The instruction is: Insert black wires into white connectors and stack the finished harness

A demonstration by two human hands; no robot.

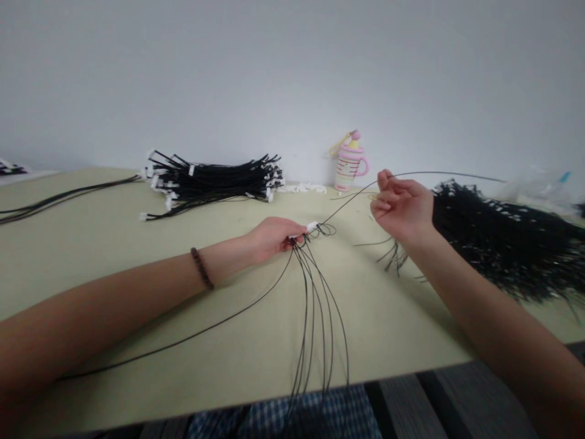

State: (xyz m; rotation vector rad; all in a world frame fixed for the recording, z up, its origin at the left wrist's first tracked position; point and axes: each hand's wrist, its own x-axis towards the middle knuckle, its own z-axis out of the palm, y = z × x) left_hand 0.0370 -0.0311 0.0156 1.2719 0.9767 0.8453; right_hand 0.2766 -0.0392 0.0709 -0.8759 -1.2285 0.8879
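I'm remotely holding a black wire [346, 202] up over the pale surface [228, 366].
My left hand [276, 239] is pinching a white connector [312, 226] near the middle, with more thin wires [313, 299] hanging beneath it toward the near edge; my right hand [403, 206], raised beside a dark wire pile [512, 244], is gripping the black wire between thumb and fingers, its end arching rightward over that pile in my view.
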